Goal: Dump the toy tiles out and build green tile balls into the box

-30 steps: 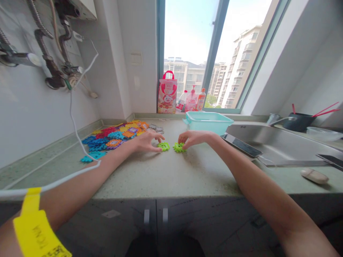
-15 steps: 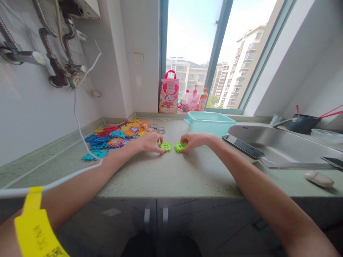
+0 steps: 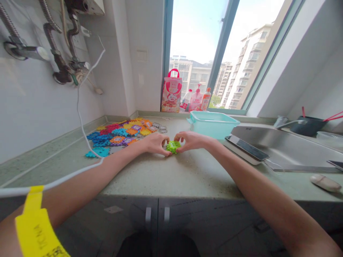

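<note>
Lime-green notched puzzle tiles are together between my hands, just over the counter; they overlap so closely that I cannot tell how they are joined. My left hand grips them from the left, thumb in front and fingers behind. From the right, my right hand pinches them in the same way. Left of my hands lies a heap of similar notched tiles in blue, red, orange, yellow, purple and grey, partly behind my left forearm.
A turquoise plastic tub stands behind my right hand. To its right, a phone lies by the steel sink. A white cable hangs down on the left, across my left forearm. Bottles and a pink bag line the windowsill.
My hands have come together, and the green tiles, which were held apart with a gap between them, now meet. The whole view has shifted slightly.
</note>
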The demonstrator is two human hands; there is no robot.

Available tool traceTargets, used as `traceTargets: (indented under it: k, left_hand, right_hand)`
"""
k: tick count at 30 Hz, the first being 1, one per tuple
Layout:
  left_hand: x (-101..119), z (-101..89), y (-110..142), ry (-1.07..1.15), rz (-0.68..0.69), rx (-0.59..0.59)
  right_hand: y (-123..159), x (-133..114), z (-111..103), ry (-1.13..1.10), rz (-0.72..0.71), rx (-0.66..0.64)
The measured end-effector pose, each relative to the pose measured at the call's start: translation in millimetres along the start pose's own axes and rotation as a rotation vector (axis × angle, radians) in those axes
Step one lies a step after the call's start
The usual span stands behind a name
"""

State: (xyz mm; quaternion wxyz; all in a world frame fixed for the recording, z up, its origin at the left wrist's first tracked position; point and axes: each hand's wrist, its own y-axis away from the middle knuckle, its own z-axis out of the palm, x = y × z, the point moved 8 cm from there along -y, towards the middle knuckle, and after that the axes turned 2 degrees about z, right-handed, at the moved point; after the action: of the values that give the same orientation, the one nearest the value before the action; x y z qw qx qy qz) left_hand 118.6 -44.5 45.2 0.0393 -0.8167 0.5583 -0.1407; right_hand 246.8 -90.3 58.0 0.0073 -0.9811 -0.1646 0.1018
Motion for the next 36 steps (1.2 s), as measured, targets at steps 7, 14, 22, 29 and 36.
traceTargets:
  k: [7, 14, 22, 29, 36]
  left_hand:
    - [0.4, -2.4, 2.7, -0.025, 0.029, 0.010]
    - [1.7, -0.7, 1.4, -0.055, 0.037, 0.016]
    - [-7.6, 2.8, -0.4, -0.006, 0.012, 0.007]
    - [-9.2, -2.9, 1.4, -0.061, -0.018, 0.019]
    - [-12.4, -9.0, 0.7, -0.066, 0.027, 0.025]
  right_hand:
    - [2.0, 6.7, 6.5, -0.020, 0.055, -0.088]
    - [-1.5, 0.5, 11.6, 0.063, 0.031, -0.067]
    - [-3.0, 3.3, 11.6, 0.029, -0.005, -0.049]
    - [-3.4, 1.1, 11.5, 0.014, 0.015, -0.070]
    - [-3.0, 0.8, 10.5, 0.066, 0.028, -0.066]
